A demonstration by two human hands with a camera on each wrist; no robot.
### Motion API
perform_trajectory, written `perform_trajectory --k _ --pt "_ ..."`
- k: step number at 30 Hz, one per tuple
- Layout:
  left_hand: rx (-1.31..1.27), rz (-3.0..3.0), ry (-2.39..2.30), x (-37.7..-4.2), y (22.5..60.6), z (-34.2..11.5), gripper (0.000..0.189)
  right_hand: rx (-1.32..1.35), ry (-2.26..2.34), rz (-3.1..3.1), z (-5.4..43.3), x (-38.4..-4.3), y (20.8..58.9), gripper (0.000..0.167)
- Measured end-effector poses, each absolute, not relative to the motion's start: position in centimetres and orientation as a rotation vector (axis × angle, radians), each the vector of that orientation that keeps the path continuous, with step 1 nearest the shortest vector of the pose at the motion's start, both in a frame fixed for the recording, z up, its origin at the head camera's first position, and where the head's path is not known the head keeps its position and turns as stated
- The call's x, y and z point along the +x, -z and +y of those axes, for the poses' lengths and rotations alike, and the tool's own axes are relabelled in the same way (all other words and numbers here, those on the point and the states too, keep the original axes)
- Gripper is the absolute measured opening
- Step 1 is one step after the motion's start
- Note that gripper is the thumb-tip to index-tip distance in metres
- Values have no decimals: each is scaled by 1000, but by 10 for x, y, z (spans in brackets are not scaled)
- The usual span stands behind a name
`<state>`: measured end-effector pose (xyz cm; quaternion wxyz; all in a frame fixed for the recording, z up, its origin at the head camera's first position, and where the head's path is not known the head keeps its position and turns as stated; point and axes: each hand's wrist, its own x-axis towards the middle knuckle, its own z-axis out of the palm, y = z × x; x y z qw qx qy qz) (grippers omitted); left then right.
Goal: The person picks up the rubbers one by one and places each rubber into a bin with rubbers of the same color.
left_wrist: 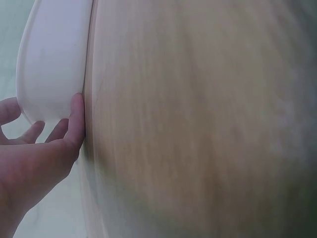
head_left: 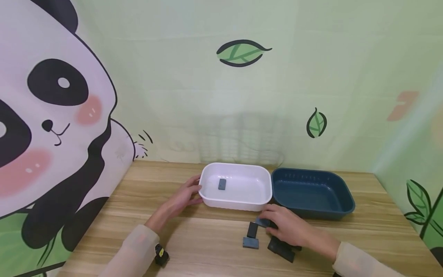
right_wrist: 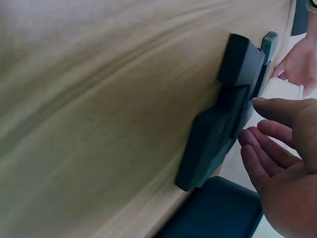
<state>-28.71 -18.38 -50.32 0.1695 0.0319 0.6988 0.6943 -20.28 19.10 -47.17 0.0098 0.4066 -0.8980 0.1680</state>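
At the left end of a white basin [head_left: 236,205], my left hand [head_left: 185,194] touches the outer wall with its fingertips, the thumb near the rim. In the left wrist view the fingers of the left hand [left_wrist: 44,148] are spread along that wall. One small blue-grey rectangular block [head_left: 222,184] lies inside the basin. My right hand [head_left: 285,226] is over a group of small blocks in front of the basin, closest to a blue-grey block [head_left: 262,222]. The right wrist view has the right hand [right_wrist: 287,148] beside dark blocks [right_wrist: 213,134], thumb and fingers apart.
A dark blue basin [head_left: 313,192] stands against the white one's right side. Nearer me lie a black block [head_left: 252,229], another blue-grey block [head_left: 250,242] and larger black pieces [head_left: 281,249]. Behind the wooden table [head_left: 200,246] hangs a printed green cloth [head_left: 173,96].
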Motion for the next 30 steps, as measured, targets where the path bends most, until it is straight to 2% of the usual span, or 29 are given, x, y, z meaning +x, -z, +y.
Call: perform_trajectory --k 8,13,23,30 --pt "94 1996 -1962 -288 503 -184 58 1320 -693 -2719 197 -211 490 28" --pt "102 2006 -1945 -288 503 -184 58 1302 -788 -2777 194 -208 485 28" --pt "99 1982 -1970 -288 502 -184 58 1284 -602 -2852 192 -206 476 39" --pt "94 1987 -1982 -289 503 -186 57 1349 -548 -2867 189 -212 477 39"
